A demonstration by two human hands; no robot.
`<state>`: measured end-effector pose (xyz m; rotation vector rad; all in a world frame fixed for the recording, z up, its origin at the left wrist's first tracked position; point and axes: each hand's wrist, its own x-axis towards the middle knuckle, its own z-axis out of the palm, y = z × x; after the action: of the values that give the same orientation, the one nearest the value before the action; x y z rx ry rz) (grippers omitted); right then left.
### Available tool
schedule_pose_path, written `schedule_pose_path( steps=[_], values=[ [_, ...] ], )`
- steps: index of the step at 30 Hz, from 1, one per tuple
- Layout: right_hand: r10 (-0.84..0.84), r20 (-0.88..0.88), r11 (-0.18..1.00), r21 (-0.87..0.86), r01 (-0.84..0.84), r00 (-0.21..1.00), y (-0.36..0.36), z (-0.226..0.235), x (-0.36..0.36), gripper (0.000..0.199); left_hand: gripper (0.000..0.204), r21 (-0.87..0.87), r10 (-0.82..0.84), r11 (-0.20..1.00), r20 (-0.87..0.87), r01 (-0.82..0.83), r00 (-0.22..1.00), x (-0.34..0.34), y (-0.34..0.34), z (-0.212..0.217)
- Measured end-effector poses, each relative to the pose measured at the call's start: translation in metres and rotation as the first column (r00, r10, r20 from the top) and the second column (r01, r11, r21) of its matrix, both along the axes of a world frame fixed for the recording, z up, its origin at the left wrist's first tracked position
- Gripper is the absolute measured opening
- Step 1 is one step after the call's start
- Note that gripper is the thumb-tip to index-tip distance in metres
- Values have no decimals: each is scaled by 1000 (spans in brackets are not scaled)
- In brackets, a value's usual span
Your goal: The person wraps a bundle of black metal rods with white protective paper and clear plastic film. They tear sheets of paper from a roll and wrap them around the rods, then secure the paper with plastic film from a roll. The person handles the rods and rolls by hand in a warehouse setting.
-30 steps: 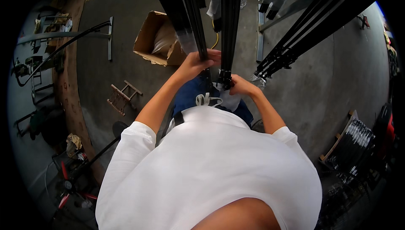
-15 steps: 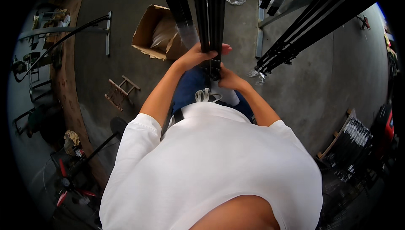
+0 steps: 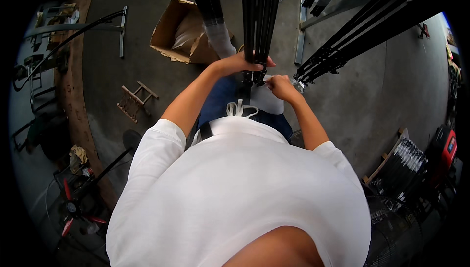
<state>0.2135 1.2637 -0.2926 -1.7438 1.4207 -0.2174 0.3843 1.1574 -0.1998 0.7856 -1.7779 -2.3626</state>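
My left hand [image 3: 238, 64] is wrapped around a bundle of long black rods [image 3: 259, 17], just above their near ends. Small black fittings [image 3: 254, 77] show at those ends, over my lap. My right hand [image 3: 283, 87] is beside the ends, on their right, with its fingers curled into a pinch. Whatever lies between those fingers is too small to make out. Below the fittings, a whitish sheet or sleeve [image 3: 267, 100] lies over my jeans; whether the right fingers touch it, I cannot tell.
Left of the rods are an open cardboard box [image 3: 166, 54] and plastic-wrapped black rods [image 3: 208, 7]. More black rods [image 3: 342, 46] lean in from the upper right. A small wooden stool [image 3: 137, 101] stands left; a pallet of wrapped black pieces [image 3: 399, 166] is lower right.
The rod bundle and my left hand have shifted slightly right. My right hand has come off the rod ends and moved right. More of the whitish sheet shows.
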Motion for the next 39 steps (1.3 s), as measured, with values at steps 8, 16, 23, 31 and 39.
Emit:
schedule_pose_path(
  steps=[8, 16, 23, 31, 39],
  values=[
    [236, -62, 962, -129, -242, 970, 19, 11, -20, 19, 37, -99, -93, 988, 215, 117, 972, 5, -12, -19],
    [-475, 352, 857, -23, 515, 806, 19, -41, 24, 28, 38, -186, -195, 953, 221, 238, 956, 0, -26, -34],
    [-368, 348, 827, -301, 475, 862, 22, -43, 31, 17, 31, -172, -84, 976, 261, 132, 962, 8, -13, -41],
    [-329, 327, 727, -510, 459, 886, 11, -22, 35, 20, 71, -192, -252, 932, 265, 307, 931, 28, 10, -44],
    [-260, 209, 730, -597, 333, 943, 5, -20, 30, 19, 71, -336, -72, 924, 311, 180, 948, 39, 39, -53]
  ],
)
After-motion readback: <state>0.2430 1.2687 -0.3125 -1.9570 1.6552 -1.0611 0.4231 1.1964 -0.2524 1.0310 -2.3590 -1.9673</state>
